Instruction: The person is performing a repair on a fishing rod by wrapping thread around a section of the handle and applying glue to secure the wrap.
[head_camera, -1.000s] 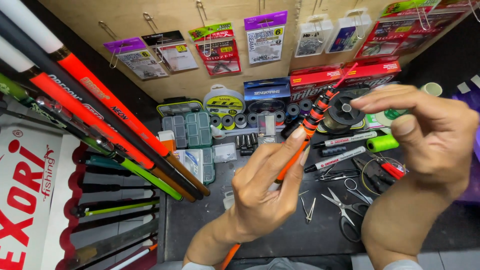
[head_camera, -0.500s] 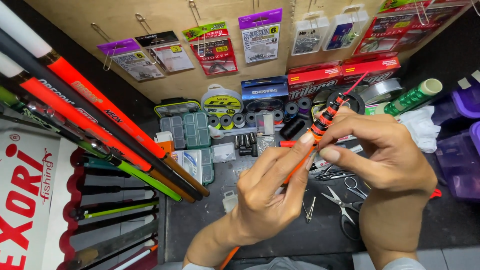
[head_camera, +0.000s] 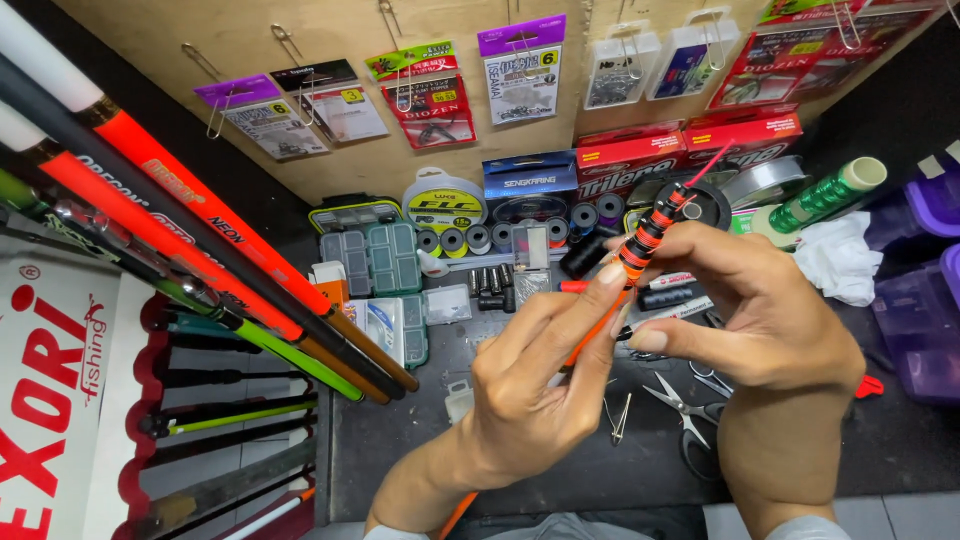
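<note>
A: Where's the rod?
B: The orange rod (head_camera: 640, 245) with black bands sits pinched between both sets of fingers: left hand (head_camera: 535, 385) below, right hand (head_camera: 765, 310) alongside.
A: How far along?
B: Bands look wound already; the thin tip above the fingers is bare. Scissors (head_camera: 690, 405) lie unused on the table (head_camera: 400, 450).
</note>
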